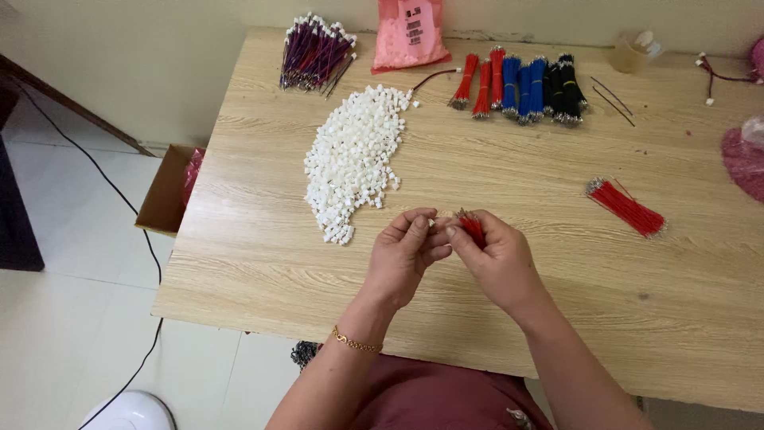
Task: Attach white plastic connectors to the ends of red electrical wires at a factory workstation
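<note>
Our right hand (501, 259) pinches small bunch of red wires (473, 227) above table (557, 318) — left hand (406, 255) fingers pressed together at wire tips, contents hidden. We judge wires light, limp, springy — best gripped near ends. White connector pile (354, 155) just beyond.

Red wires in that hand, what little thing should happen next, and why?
Probably push one red wire end into the small white piece. The right hand holds a bunch of red wires, and the left hand pinches something tiny and white right against their tips, too small to see clearly. The pile of white connectors lies just beyond.
</note>
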